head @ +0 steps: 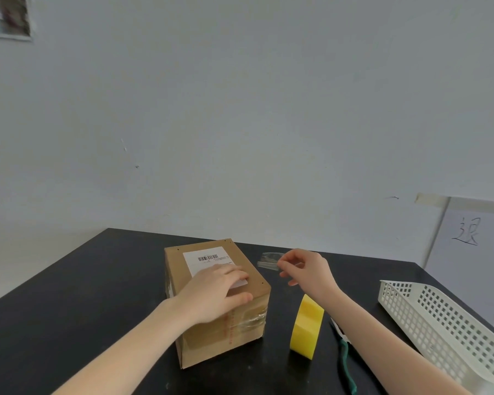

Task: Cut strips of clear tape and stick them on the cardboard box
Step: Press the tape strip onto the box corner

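Fingers of the right hand are pinched together on one end of a short strip of clear tape, up in the air just right of the cardboard box, mid-frame; the left hand lies flat on the box top, fingers straight, covering the near corner of the shipping label.

My take on sticking it well: pull the strip taut, land one end first, then smooth along so no bubbles get trapped; the flat hand can stop the box sliding.

Writing: the label has a barcode, but the small print is unreadable; red print runs down the box's near face, too blurry to read; the whiteboard at the right edge has a handwritten character, looks like 退.
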